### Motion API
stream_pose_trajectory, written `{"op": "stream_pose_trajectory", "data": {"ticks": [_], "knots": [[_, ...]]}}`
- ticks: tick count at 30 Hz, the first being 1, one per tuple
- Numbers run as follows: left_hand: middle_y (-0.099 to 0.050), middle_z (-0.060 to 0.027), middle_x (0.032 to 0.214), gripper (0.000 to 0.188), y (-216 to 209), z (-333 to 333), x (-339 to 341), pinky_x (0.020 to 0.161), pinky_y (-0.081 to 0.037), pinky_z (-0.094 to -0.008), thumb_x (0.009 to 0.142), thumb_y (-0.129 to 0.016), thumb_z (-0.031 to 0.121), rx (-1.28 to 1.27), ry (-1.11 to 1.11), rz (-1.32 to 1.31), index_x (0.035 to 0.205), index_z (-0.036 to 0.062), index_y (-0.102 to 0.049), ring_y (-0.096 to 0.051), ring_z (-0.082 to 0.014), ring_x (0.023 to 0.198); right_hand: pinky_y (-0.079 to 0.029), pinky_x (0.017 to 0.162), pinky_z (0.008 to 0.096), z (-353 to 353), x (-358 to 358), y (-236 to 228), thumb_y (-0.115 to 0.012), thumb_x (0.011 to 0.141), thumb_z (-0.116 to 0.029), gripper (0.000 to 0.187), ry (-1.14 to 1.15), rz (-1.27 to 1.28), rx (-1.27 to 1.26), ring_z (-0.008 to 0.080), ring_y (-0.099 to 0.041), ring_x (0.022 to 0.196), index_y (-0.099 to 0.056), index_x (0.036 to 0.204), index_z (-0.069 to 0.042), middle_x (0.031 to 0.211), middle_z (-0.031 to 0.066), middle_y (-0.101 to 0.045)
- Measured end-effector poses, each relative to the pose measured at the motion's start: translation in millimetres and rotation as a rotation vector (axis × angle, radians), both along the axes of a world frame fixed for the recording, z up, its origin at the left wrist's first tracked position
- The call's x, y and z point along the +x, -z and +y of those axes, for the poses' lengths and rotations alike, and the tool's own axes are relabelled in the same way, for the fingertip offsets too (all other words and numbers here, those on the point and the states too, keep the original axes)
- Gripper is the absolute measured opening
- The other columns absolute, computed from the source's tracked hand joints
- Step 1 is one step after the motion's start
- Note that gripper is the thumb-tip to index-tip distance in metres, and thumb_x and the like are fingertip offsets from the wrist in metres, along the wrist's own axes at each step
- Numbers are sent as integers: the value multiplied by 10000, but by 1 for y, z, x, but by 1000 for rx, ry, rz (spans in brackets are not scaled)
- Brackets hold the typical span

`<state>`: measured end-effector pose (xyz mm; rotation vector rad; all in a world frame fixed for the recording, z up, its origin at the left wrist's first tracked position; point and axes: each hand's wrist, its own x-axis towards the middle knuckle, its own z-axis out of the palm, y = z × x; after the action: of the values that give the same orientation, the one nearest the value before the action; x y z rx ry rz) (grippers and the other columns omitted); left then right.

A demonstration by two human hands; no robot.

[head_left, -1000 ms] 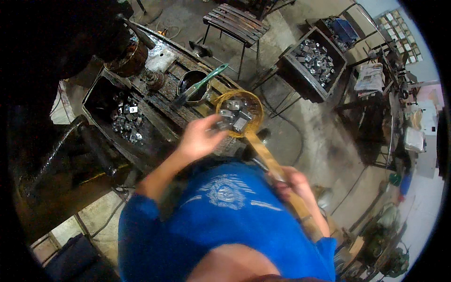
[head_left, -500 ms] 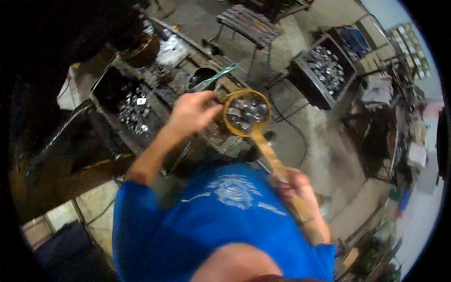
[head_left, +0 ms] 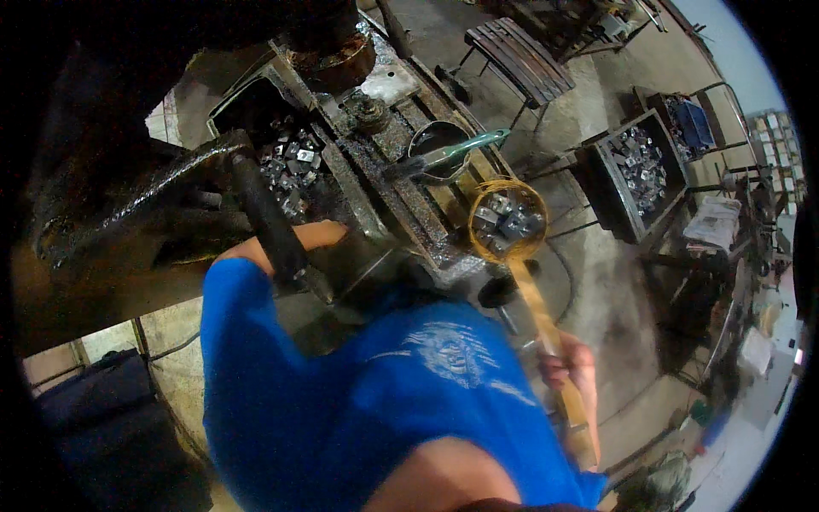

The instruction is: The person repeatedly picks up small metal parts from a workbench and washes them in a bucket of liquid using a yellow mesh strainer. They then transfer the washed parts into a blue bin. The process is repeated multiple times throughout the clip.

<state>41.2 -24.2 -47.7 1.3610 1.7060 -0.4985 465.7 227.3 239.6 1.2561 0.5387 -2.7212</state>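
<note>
1. Long-handled yellow basket [head_left: 502, 186], carrying small metal pieces [head_left: 512, 224], sits ahead of your right hand [head_left: 570, 363] and a little to its left, beside the near end of the bench [head_left: 426, 224]; whether it touches the bench cannot be told.
2. Your right hand is wrapped around the handle [head_left: 536, 303], fingers curled over it partway along, while the rest of the handle trails back beside your forearm.
3. Your left hand [head_left: 327, 234], well apart from the basket, reaches near a heap of metal blocks [head_left: 294, 171] just ahead of it. A dark bar [head_left: 269, 205] crosses in front of that forearm; whether the fingers hold anything cannot be told.
4. To do this well, keep the right-hand grip firm and the basket level, since a roll of the wrist would likely tip the loose pieces. Bring the left hand around the bar, and steer clear of the brush [head_left: 448, 155] lying across the pot, ahead and to the left of your right hand.
5. The basket's round end points away from you, its mouth facing up. Its long axis follows the handle, slanting forward and left from your right hand.
</note>
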Motion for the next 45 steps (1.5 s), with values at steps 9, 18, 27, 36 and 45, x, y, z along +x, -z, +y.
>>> {"op": "stream_pose_trajectory", "data": {"ticks": [9,18,27,36,45], "knots": [[-578,-131,967,336,11,18,11,678,-456,-412,688,-598,251,-66,37,27,975,80,-557,-569,-286,861,-295,281,187,-6,-4,-3,-485,579,-209,451,-19,-49,59,47,-328,371,-461,976,5,561,-10,-353],[-568,-107,1008,353,7,23,7,683,-454,-413,701,-598,263,-33,10,38,1017,116,-541,-562,-277,890,-299,282,190,-11,-3,-2,-542,602,-221,448,69,-12,59,53,-338,371,-463,983,1,561,-3,-365],[-613,-55,916,272,-84,21,-68,680,-452,-338,708,-571,259,-38,-12,597,942,122,-598,-589,-204,845,-309,283,191,-4,7,10,-579,578,-265,499,5,17,31,52,-340,375,-464,985,0,565,-3,-365],[-531,-47,1060,533,-22,10,-70,761,-438,-356,688,-593,328,-121,-169,687,1147,122,-416,-491,-209,998,-317,287,188,-8,6,5,-561,570,-254,510,69,-40,37,47,-343,378,-459,1005,-7,567,-10,-366],[-531,-8,1063,407,-16,14,-70,713,-475,-372,685,-585,321,-202,-189,735,1055,166,-514,-476,-211,1027,-296,289,199,-2,9,12,-553,542,-240,512,0,2,12,58,-339,374,-465,986,0,563,4,-363]]}}
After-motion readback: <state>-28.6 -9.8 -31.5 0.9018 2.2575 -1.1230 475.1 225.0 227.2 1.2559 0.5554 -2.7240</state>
